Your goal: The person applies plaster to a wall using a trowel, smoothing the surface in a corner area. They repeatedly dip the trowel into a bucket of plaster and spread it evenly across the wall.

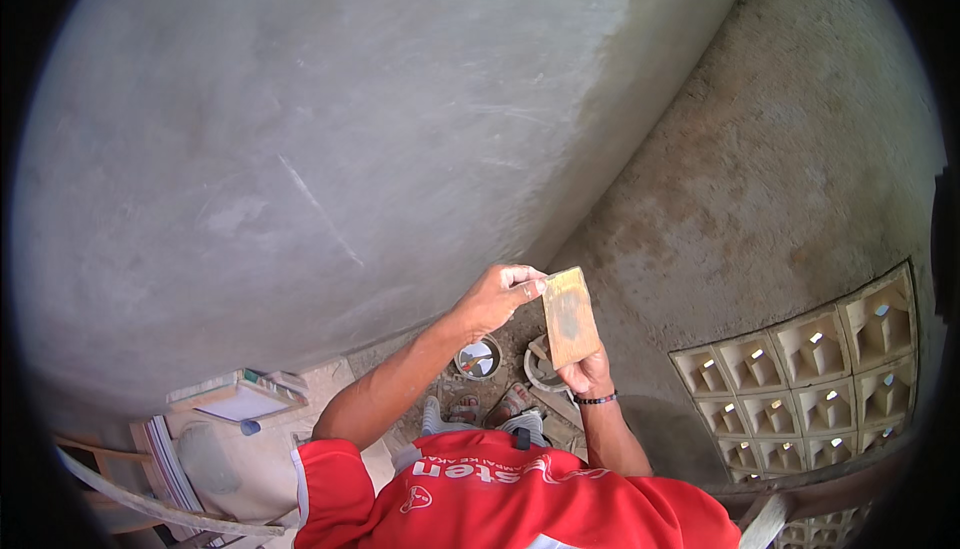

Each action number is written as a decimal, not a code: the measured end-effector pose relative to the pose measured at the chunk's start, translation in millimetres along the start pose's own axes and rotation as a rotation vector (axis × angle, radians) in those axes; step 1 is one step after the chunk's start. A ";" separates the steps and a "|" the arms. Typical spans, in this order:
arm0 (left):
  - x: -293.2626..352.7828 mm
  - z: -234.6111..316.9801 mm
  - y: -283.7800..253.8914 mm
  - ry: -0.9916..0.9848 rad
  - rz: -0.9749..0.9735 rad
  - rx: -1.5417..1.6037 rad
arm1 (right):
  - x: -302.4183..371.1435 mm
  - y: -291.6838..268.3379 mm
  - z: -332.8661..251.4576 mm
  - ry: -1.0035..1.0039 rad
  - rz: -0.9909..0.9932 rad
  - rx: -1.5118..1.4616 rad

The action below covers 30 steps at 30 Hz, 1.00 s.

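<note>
My right hand (pixel 590 374), with a dark bead bracelet at the wrist, grips a rectangular wooden float (pixel 572 324) from below and behind. The float is tilted up, its flat yellowish face toward me, with a dark worn patch in the middle. Any handle behind it is hidden. At the float's upper left corner my left hand (pixel 497 301) is closed, its thumb and fingers pinching the edge. Pale dust or plaster marks the left fingers. Ahead and to the left stands a smooth grey plastered wall (pixel 350 129), its right edge rougher.
A rough brown-grey wall (pixel 740 169) meets it at a corner, with a patterned vent block panel (pixel 800 379) on the right. Below are a round bucket (pixel 478 358) with a reflecting surface and a pale bucket (pixel 541 374) partly hidden. Flat boxes (pixel 240 396) lie at left.
</note>
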<state>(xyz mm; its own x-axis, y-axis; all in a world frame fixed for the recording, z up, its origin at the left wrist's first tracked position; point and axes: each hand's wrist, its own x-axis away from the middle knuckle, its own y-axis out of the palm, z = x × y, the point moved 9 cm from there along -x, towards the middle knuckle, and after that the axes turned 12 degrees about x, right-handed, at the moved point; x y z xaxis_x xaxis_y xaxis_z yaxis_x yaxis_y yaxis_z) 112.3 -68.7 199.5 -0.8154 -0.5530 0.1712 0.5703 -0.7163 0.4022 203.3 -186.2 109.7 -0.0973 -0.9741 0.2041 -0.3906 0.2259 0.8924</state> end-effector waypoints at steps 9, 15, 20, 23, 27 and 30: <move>2.3 -6.1 -14.9 0.022 0.035 -0.045 | -5.9 3.4 4.1 0.032 -0.059 -0.019; 7.3 4.0 -18.2 0.027 0.074 -0.134 | -10.1 6.0 4.7 0.041 -0.080 0.003; 5.2 9.7 -23.2 0.086 0.053 -0.166 | -15.8 5.2 1.2 0.021 -0.068 0.080; 10.2 10.1 -26.7 0.032 0.052 -0.169 | -16.7 0.1 -2.8 0.011 -0.025 0.104; 20.9 4.6 -40.8 -0.060 0.140 0.092 | -17.1 -5.2 -15.6 -0.014 -0.025 0.030; 36.6 15.4 -44.0 -0.027 0.150 0.210 | -11.6 -11.5 -18.5 -0.063 0.011 0.015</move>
<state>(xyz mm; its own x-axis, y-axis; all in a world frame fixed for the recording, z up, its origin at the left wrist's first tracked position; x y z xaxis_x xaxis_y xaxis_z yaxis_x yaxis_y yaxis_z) 55.9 -50.9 201.9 -0.7275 -0.6325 0.2660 0.6540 -0.5218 0.5477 225.8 -177.6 104.5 -0.1587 -0.9692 0.1882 -0.4024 0.2376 0.8841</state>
